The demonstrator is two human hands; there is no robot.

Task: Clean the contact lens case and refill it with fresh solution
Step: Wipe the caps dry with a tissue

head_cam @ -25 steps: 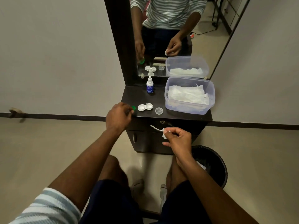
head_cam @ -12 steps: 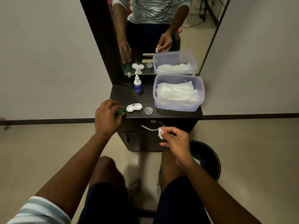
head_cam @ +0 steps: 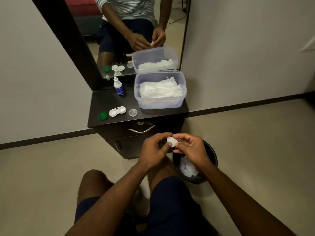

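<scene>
Two hands meet above the bin (head_cam: 212, 160): the left hand (head_cam: 152, 153) and right hand (head_cam: 191, 148) both pinch a small white tissue wad (head_cam: 172, 142). On the table (head_cam: 102, 103) the open lens case (head_cam: 117, 111) lies between a green cap (head_cam: 103, 116) and a clear cap (head_cam: 133, 112), the solution bottle (head_cam: 118, 86) upright behind

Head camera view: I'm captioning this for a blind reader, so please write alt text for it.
Both hands, left hand and right hand, pinch a small white tissue wad above a black bin. On the dark cabinet beyond lie a green cap, an open white lens case, a clear cap, a solution bottle and a tissue tub.
</scene>
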